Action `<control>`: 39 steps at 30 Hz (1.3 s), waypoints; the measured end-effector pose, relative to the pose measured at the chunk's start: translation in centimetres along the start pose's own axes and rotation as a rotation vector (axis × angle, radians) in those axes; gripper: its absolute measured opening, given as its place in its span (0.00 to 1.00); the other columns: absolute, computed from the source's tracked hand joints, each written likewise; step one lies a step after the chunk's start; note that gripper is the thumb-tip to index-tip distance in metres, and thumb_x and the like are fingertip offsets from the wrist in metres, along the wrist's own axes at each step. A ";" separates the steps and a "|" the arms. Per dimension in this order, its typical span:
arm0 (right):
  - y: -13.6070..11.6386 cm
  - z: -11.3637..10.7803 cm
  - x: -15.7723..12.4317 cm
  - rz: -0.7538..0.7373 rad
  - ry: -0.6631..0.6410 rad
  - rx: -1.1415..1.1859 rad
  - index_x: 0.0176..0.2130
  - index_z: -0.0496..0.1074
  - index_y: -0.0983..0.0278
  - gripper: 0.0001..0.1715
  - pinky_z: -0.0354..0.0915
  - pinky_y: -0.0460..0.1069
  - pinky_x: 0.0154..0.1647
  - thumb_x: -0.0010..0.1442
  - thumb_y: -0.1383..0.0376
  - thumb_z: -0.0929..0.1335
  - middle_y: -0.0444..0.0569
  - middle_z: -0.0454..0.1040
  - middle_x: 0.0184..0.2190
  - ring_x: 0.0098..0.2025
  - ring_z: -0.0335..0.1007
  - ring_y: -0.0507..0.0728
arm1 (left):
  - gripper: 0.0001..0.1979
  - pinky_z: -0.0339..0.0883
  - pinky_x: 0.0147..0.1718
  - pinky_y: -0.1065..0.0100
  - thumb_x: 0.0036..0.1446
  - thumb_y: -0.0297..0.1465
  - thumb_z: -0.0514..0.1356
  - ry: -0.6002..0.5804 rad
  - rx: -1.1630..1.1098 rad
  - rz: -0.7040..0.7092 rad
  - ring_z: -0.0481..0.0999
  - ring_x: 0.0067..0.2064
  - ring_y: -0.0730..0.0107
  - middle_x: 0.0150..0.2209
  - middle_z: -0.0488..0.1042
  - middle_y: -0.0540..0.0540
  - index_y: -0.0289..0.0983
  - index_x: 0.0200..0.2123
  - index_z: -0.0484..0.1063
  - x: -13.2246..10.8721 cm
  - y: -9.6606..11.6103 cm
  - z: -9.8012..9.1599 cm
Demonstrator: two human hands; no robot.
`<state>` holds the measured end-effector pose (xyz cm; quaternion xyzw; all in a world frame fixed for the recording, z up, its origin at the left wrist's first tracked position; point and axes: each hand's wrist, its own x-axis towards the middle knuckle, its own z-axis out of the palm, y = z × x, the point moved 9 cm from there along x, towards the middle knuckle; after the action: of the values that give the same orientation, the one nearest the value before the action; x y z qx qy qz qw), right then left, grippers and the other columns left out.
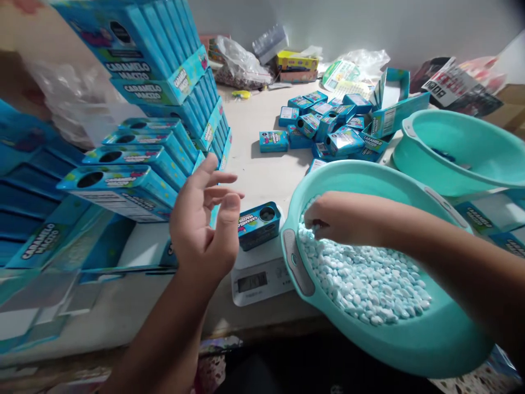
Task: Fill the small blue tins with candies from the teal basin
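Observation:
My left hand (204, 224) is raised above the table, fingers spread and empty, just left of a small blue candy box (260, 224) that lies on a white digital scale (258, 276). My right hand (338, 218) reaches into a teal basin (414, 350) of pale blue-white candies (365, 279); its fingers are curled down into the candies, and what they hold is hidden.
Stacks of blue "Caramelo Macizo" cartons (139, 137) stand at the left. A pile of small blue boxes (328, 128) lies at the back middle. A second teal basin (463, 153) sits at the right. Plastic bags and packets (241, 63) line the wall.

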<state>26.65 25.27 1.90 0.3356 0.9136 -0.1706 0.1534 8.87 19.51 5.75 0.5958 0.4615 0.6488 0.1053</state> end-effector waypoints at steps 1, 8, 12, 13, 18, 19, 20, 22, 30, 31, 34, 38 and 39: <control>0.1 -0.7 -0.1 -0.008 0.037 -0.007 0.25 0.71 0.64 0.09 0.48 0.49 0.26 0.56 0.71 0.66 0.44 0.69 0.22 0.23 0.54 0.49 | 0.23 0.75 0.43 0.59 0.66 0.40 0.59 -0.011 0.004 -0.014 0.78 0.41 0.66 0.48 0.75 0.44 0.45 0.63 0.67 -0.1 -0.1 0.1; -2.3 -7.4 -1.2 -0.096 0.531 0.092 0.39 0.80 0.64 0.10 0.59 0.48 0.37 0.63 0.63 0.68 0.49 0.78 0.34 0.34 0.69 0.53 | 0.23 0.75 0.43 0.60 0.67 0.42 0.57 -0.064 -0.037 -0.129 0.78 0.43 0.65 0.48 0.76 0.43 0.41 0.61 0.68 -0.5 -0.8 0.7; -4.9 -7.4 -0.4 -0.184 0.605 0.131 0.42 0.80 0.63 0.11 0.61 0.48 0.40 0.66 0.64 0.67 0.49 0.79 0.37 0.36 0.71 0.53 | 0.21 0.75 0.42 0.62 0.67 0.43 0.56 -0.085 -0.067 -0.243 0.78 0.42 0.65 0.47 0.77 0.43 0.40 0.58 0.71 -0.5 -1.6 0.9; -5.3 -7.0 0.0 -0.190 0.583 0.126 0.42 0.80 0.63 0.11 0.61 0.48 0.40 0.66 0.65 0.67 0.49 0.79 0.37 0.37 0.71 0.54 | 0.21 0.75 0.42 0.62 0.67 0.43 0.56 -0.090 -0.077 -0.270 0.78 0.42 0.65 0.47 0.77 0.43 0.40 0.58 0.71 -0.5 -1.8 1.0; -5.6 -5.9 0.8 -0.196 0.521 0.121 0.43 0.78 0.65 0.12 0.60 0.48 0.39 0.65 0.70 0.65 0.52 0.79 0.41 0.39 0.72 0.55 | 0.21 0.76 0.43 0.62 0.67 0.45 0.55 -0.114 -0.124 -0.344 0.79 0.43 0.63 0.47 0.78 0.41 0.39 0.56 0.73 -0.7 -2.3 1.3; -5.6 -6.0 0.7 -0.205 0.537 0.133 0.44 0.78 0.65 0.12 0.60 0.48 0.39 0.65 0.70 0.66 0.51 0.79 0.40 0.38 0.72 0.55 | 0.21 0.76 0.43 0.62 0.67 0.45 0.55 -0.118 -0.130 -0.350 0.79 0.43 0.64 0.47 0.78 0.41 0.39 0.56 0.73 -0.7 -2.4 1.3; -5.6 -6.1 0.5 -0.216 0.555 0.152 0.45 0.78 0.65 0.12 0.61 0.48 0.39 0.65 0.70 0.66 0.51 0.79 0.40 0.38 0.71 0.54 | 0.21 0.76 0.43 0.63 0.67 0.45 0.56 -0.120 -0.133 -0.353 0.79 0.43 0.64 0.46 0.78 0.42 0.39 0.56 0.73 -0.7 -2.4 1.4; -5.5 -6.2 0.2 -0.238 0.586 0.207 0.47 0.76 0.64 0.13 0.61 0.47 0.39 0.64 0.70 0.67 0.49 0.79 0.40 0.37 0.72 0.53 | 0.21 0.76 0.43 0.63 0.67 0.45 0.56 -0.124 -0.137 -0.363 0.79 0.43 0.64 0.45 0.78 0.42 0.40 0.55 0.73 -0.7 -2.5 1.5; -5.4 -6.9 -0.6 -0.279 0.646 0.290 0.55 0.72 0.64 0.20 0.67 0.49 0.49 0.64 0.73 0.66 0.52 0.76 0.52 0.48 0.73 0.55 | 0.21 0.74 0.43 0.63 0.66 0.46 0.56 -0.133 -0.158 -0.376 0.78 0.43 0.64 0.44 0.77 0.42 0.39 0.54 0.72 -0.5 -3.1 1.8; -4.8 -7.1 -0.9 -0.270 0.634 0.275 0.55 0.72 0.63 0.21 0.67 0.51 0.52 0.64 0.73 0.66 0.52 0.75 0.54 0.51 0.72 0.56 | 0.20 0.74 0.43 0.63 0.66 0.46 0.56 -0.126 -0.160 -0.378 0.78 0.42 0.64 0.43 0.77 0.43 0.39 0.53 0.72 -0.5 -3.1 1.8; -1.8 -6.3 -1.1 -0.193 0.455 0.192 0.53 0.75 0.61 0.20 0.65 0.54 0.56 0.63 0.71 0.66 0.52 0.75 0.54 0.54 0.71 0.59 | 0.20 0.74 0.42 0.63 0.67 0.46 0.56 -0.096 -0.173 -0.386 0.79 0.41 0.65 0.42 0.77 0.43 0.39 0.52 0.72 -0.5 -3.0 1.6; 4.1 -1.3 -0.1 0.039 0.038 0.165 0.48 0.78 0.65 0.15 0.66 0.53 0.45 0.62 0.64 0.69 0.54 0.80 0.44 0.43 0.75 0.59 | 0.18 0.73 0.41 0.63 0.67 0.45 0.56 -0.068 -0.206 -0.382 0.79 0.41 0.65 0.40 0.77 0.44 0.39 0.50 0.71 -0.4 -2.9 1.4; 4.9 0.0 0.2 0.070 -0.035 0.184 0.47 0.79 0.65 0.15 0.65 0.53 0.42 0.61 0.62 0.70 0.54 0.80 0.42 0.40 0.75 0.59 | 0.17 0.73 0.41 0.62 0.67 0.45 0.56 -0.066 -0.205 -0.380 0.79 0.40 0.65 0.40 0.77 0.45 0.40 0.50 0.71 -0.4 -2.9 1.4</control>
<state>29.73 28.86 0.81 0.3770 0.8789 -0.2543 0.1438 8.99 21.49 3.18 0.5052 0.4935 0.6409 0.3008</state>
